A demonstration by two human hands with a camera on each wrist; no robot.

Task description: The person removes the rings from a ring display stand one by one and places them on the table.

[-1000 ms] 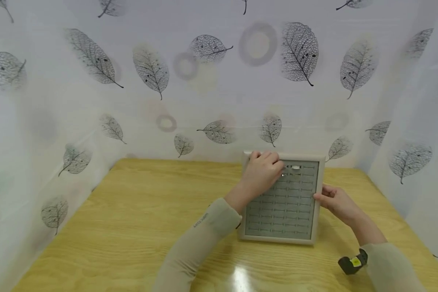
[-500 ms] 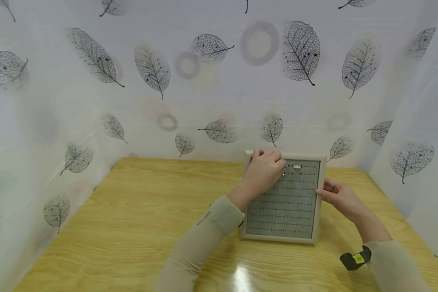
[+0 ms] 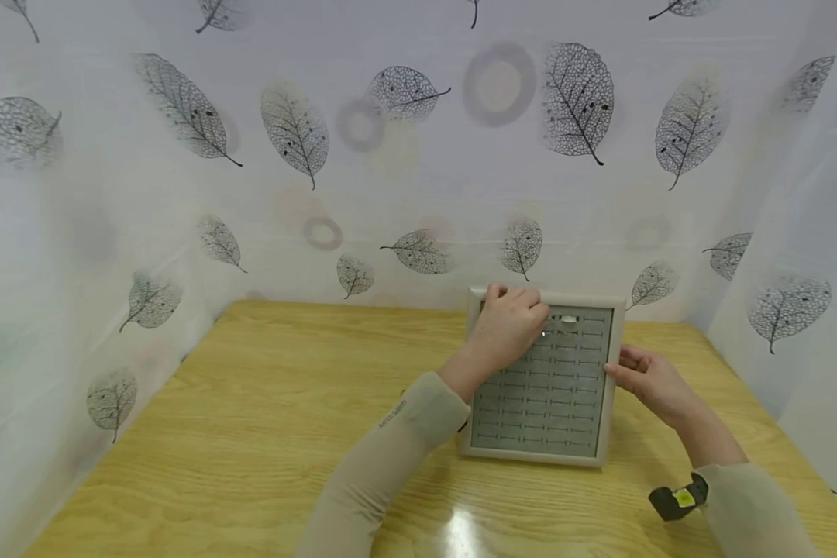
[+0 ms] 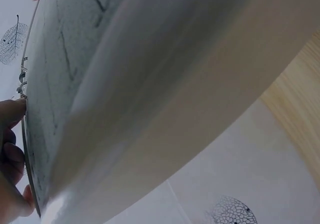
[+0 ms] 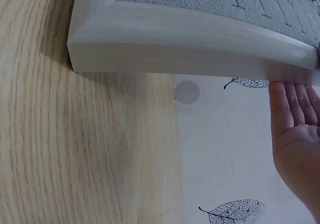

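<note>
A ring display tray [image 3: 533, 395], grey slotted foam in a pale frame, stands on the table tilted back, facing me. A broad silvery ring [image 3: 568, 319] sits in its top row, with small glints beside it. My left hand [image 3: 505, 329] is over the tray's upper left, fingers curled. Its fingertips [image 4: 22, 104] pinch at the foam beside small rings [image 4: 22, 77] in the left wrist view; the ring at the tips is mostly hidden. My right hand [image 3: 649, 384] grips the right edge, thumb in front. In the right wrist view its straight fingers [image 5: 295, 101] lie along the frame's outer side.
The wood-grain table [image 3: 286, 387] extends to the left and in front of the tray. A leaf-print curtain [image 3: 425, 178] rises behind and at both sides, close to the tray's top. A black device [image 3: 676, 500] is strapped to my right wrist.
My left hand stays at the same spot on the tray with little visible motion. My right hand has shifted slightly up along the frame's edge. The view has drifted slightly.
</note>
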